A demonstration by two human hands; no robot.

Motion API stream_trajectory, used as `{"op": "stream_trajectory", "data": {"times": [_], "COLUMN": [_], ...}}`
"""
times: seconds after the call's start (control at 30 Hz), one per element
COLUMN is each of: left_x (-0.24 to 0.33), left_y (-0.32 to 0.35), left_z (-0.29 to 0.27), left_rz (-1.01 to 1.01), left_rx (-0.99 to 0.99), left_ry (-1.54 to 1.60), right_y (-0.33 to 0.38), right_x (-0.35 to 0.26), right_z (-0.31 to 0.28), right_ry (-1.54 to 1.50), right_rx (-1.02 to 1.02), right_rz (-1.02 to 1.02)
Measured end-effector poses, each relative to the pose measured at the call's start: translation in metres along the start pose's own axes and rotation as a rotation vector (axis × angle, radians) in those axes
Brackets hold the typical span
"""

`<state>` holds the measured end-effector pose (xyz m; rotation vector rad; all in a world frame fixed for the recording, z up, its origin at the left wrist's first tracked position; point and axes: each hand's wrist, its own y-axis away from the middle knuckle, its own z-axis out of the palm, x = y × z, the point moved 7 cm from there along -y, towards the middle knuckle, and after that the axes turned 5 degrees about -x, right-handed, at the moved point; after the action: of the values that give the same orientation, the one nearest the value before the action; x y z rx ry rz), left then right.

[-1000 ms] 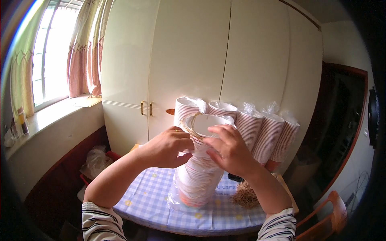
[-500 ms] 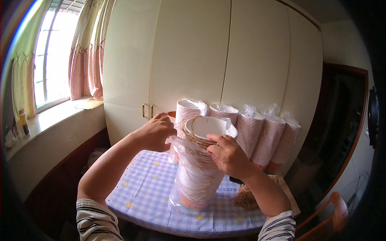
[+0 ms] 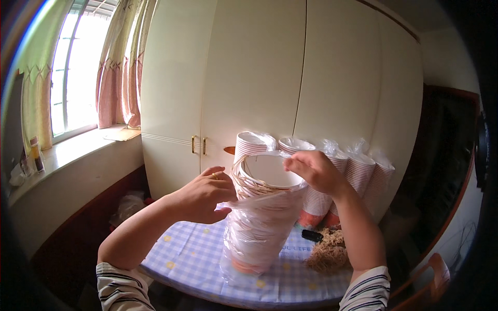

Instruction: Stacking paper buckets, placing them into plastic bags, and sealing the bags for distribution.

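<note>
A tall stack of white paper cups (image 3: 275,168) stands upright before me, wrapped in a clear plastic bag (image 3: 259,233). Strands of tan twine (image 3: 243,179) loop around the top of the stack on its left and front side. My left hand (image 3: 210,196) is closed at the left side, its curled fingers and thumb pinching the bag's upper part. At the right of the top rim, my right hand (image 3: 315,170) is closed with its fingertips pinching the bag's edge. The fingertips of both hands are partly hidden.
Several more bagged cup stacks (image 3: 358,168) line the back of the table by a cream cabinet (image 3: 249,78). A bundle of tan shredded fibre (image 3: 329,251) and a black object (image 3: 312,236) lie right on the checked tablecloth (image 3: 181,249). A wooden chair (image 3: 438,274) stands right.
My right hand has moved up from the front of the twine to the right rim. My left hand has come lower, and the bag's edge now sits higher on the right.
</note>
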<state>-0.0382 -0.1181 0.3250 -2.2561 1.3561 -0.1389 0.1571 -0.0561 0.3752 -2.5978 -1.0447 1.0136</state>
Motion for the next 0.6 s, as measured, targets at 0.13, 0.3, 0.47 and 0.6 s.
{"op": "stream_trajectory", "data": {"times": [0.13,0.3,0.47,0.6], "left_x": [0.0,-0.007,-0.013,-0.014], "left_y": [0.003,0.009,0.012,0.013], "left_z": [0.001,0.008,0.009,0.009], "left_rz": [0.0,0.024,0.029,0.036], "left_rx": [0.041,0.043,0.071,0.099], "left_ry": [0.019,0.023,0.043,0.041], "right_y": [-0.048,-0.063,-0.064,-0.063], "right_x": [0.006,0.006,0.003,-0.026], "right_z": [0.047,0.081,0.067,0.057], "right_ry": [0.162,0.031,-0.373,-0.391], "right_rx": [-0.324,-0.531,-0.385,-0.283], "right_rz": [0.329,0.337,0.328,0.189]}}
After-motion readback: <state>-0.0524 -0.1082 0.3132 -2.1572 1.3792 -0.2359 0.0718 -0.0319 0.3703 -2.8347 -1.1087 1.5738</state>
